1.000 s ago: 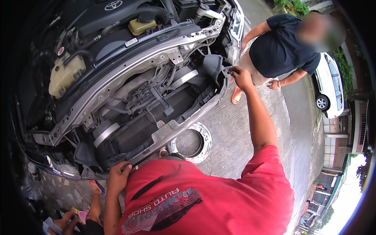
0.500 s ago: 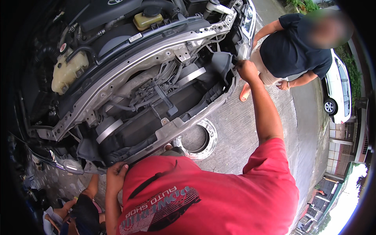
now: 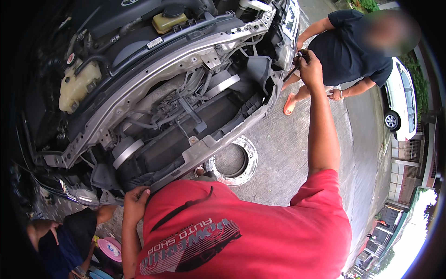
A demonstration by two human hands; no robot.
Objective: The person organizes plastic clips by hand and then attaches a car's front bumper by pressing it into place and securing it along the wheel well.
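Pinching a slim dark piece (image 3: 291,73) between the thumb and fingers of the right hand (image 3: 310,69), raised just beside the right-hand corner of a grey front bumper (image 3: 204,151). Holding that piece at a slant, lower end toward the same corner; cannot tell whether touching it there. Curling the fingers of the left hand (image 3: 134,202) at the bumper's left-hand end, thumb uppermost; cannot tell whether gripping the rim or only lying against it. Wearing a red shirt (image 3: 260,228), close up to the bumper's near edge.

Looking down over that edge into the open front of a car, past two pale curved bands (image 3: 224,86), one toward each end of the bumper, to a bare metal crossbar (image 3: 179,63) along the far side. Seeing beyond the crossbar a yellowish reservoir (image 3: 168,24) under a black cap, and a whitish tank (image 3: 80,86) toward the left edge of the engine bay.

Spotting a tyre (image 3: 252,160) flat on the concrete (image 3: 283,144), close to the bumper's near edge. Facing, off the right-hand corner, a person in a dark shirt (image 3: 346,51) and orange sandals (image 3: 290,104), near the headlight (image 3: 291,21). Noting a white car (image 3: 405,102) farther off. Glimpsing, off the left-hand end, another person in dark clothes (image 3: 69,237) beside a round pink thing (image 3: 110,249), too unclear to name.
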